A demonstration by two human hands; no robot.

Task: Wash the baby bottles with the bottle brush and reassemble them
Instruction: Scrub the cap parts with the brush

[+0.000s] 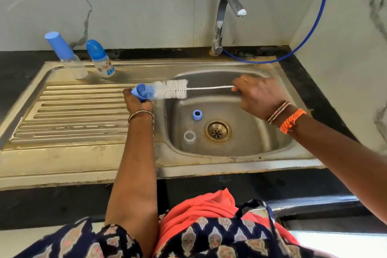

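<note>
Stainless steel sink [240, 153]: basin holds a clear plastic bottle body [189, 139] and a blue threaded collar ring [197, 114], both near the drain. On the drainboard, two blue-capped baby bottles [100, 58] are stood apart. White bristle bottle brush [173, 89] is pinched at its wire handle by the right hand [259, 96]; its tip is pushed into a blue plastic bottle cap [141, 92], gripped by curled left hand [136, 101] fingers. Brush should be twisted, cap kept over basin, grip held firm against slip.
</note>
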